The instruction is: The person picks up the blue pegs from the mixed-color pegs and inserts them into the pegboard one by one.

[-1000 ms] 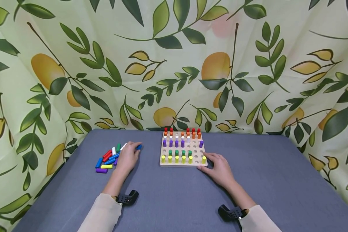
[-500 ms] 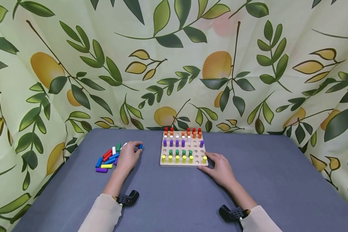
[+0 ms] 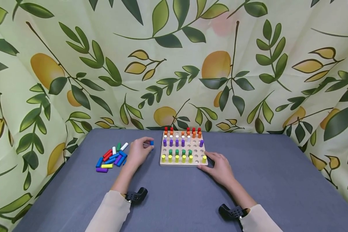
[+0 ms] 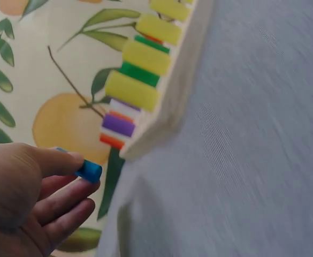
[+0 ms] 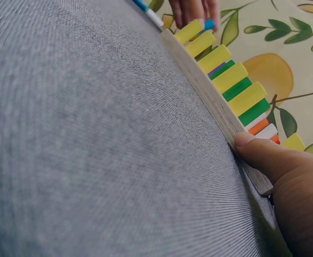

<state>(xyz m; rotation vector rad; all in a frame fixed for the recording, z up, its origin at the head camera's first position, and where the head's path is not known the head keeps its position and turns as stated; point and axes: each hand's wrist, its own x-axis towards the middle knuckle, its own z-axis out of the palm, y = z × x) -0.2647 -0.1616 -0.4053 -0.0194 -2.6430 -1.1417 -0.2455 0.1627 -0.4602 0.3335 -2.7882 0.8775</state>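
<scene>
Head view: pegboard (image 3: 178,166), wooden, centre of frame, partly filled by appearance; rows stocked in red, orange, white, purple, green and yellow, gaps showing in several, and no blue seated that can be made out. Loose pegs (image 3: 111,160), left of centre on the grey-blue table (image 3: 174,199): blue, red, white, green, purple, yellow; by judgement, these are the remainder. Left hand (image 3: 139,152), between pile and board: one blue peg (image 3: 152,142) pinched in thumb and fingertips. Right hand (image 3: 218,169), right of centre: thumb and fingers parted around the board's near right corner, holding it. Left wrist view: hand at lower left, thumb nearly closed on the blue peg, remaining fingers loosely bent; peg apart from the board, upper centre. Right wrist view: thumb pressed to the board's front edge, lower right; other fingers hidden. Change from the earlier frame: left hand and blue peg shifted rightward, nearer the board; more of the pile uncovered; right hand and board virtually unaltered.
</scene>
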